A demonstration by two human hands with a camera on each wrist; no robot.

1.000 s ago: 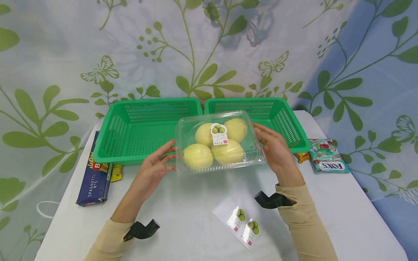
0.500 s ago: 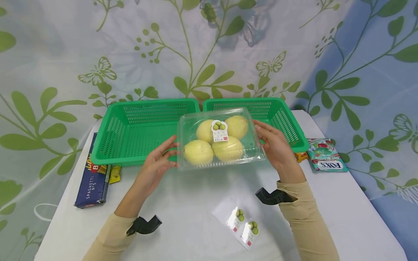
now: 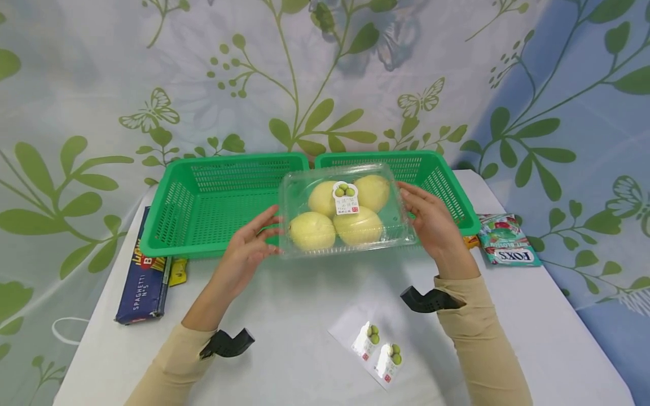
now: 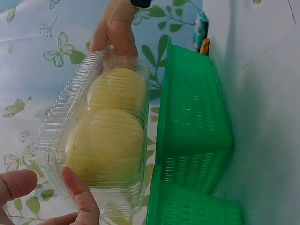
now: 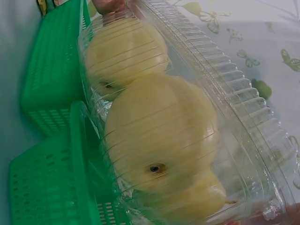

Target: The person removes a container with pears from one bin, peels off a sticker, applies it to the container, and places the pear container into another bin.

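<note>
A clear plastic box of pears (image 3: 393, 224) is held up above the table, overlapping the fronts of both baskets in the head view. Several pale yellow pears (image 3: 312, 231) sit inside, and a white label with a fruit picture (image 3: 347, 198) is stuck on the lid. My left hand (image 3: 250, 245) supports the box's left end with its fingertips; in the left wrist view one fingertip (image 4: 74, 180) touches a lower corner. The right hand (image 3: 431, 223) grips the opposite end, its fingers partly hidden behind the plastic. The box tilts, its right side higher.
Two green baskets, left (image 3: 233, 159) and right (image 3: 453, 194), stand side by side against the patterned curtain. A sheet of stickers (image 3: 368, 347) lies near me. Blue spaghetti pack (image 3: 144, 285) and yellow packet (image 3: 178, 272) are left; a Fox's sweets bag (image 3: 509, 239) and orange packet (image 3: 471, 242) right.
Both hands have raised the box slightly, shifting it a little right in the head view. Their hold looks the same, and the baskets and packets stay put.
</note>
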